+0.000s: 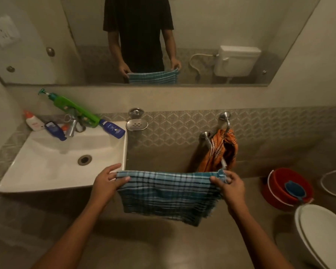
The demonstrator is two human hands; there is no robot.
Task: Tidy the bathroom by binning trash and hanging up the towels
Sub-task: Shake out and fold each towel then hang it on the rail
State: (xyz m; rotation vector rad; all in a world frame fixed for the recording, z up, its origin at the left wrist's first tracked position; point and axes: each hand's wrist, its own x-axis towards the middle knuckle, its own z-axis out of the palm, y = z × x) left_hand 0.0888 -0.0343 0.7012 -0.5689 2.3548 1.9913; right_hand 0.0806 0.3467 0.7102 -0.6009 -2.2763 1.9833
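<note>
A person's two hands hold a blue checked towel (168, 195) stretched flat at the centre of the view, in front of a bathroom wall. The left hand (107, 180) pinches the towel's top edge at nine o'clock of the cloth, thumb over the front; the right hand (230, 184) grips the opposite corner at three o'clock, fingers curled round the hem. The cloth hangs folded below both hands, its lower edge uneven and sagging toward five o'clock.

Just beyond the right hand, at one o'clock, an orange checked towel (220, 150) is bunched on a chrome towel ring (224, 123) fixed to the tiled wall. That ring looks to be the only hanger in view and it is already crowded, so a second towel fed through could push the orange one off, or itself slide free if draped with more weight on one side. Whether another rail lies outside the view cannot be told.

A red bucket (287, 188) sits on the floor at three o'clock, beside the toilet lid (322, 230) at four o'clock; a dropped towel near the ring could land in or by either.

At ten o'clock the white sink (52, 164) carries toppled bottles along its back rim, among them a green pump bottle (74, 108) and a blue bottle (113, 128). A swing of the cloth to that side could knock them into the basin. The mirror (192, 26) at twelve o'clock reflects the same grip.
</note>
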